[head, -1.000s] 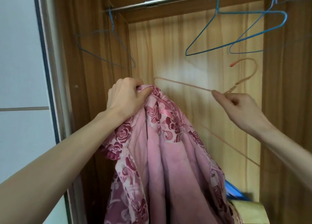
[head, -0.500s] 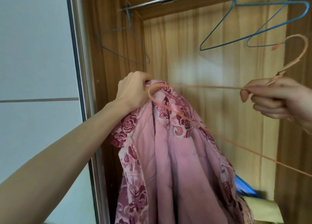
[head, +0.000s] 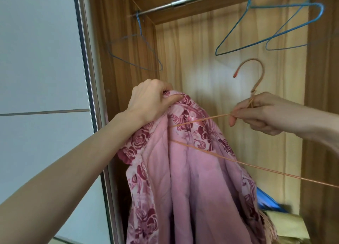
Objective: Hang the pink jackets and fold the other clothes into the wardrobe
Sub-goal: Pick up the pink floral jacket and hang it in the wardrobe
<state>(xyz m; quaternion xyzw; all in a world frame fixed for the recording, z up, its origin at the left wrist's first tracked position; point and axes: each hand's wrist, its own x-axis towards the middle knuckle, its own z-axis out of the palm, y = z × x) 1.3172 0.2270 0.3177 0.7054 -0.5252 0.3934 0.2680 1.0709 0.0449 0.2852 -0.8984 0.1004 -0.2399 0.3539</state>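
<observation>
Two hands up at the wardrobe (head: 128, 41) opening. Your left hand (head: 150, 100) has its fingers curled tight on the collar of the pink jacket (head: 192, 179), thumb pressed on the rose print; the jacket hangs straight down from that grip. Your right hand (head: 260, 113) pinches the orange hanger (head: 255, 82) just under its hook, fingers closed round the twisted neck. From those fingertips, one hanger arm runs left into the jacket's neck. Three blue hangers (head: 266, 38) hang on the rail (head: 183, 2) above both hands.
</observation>
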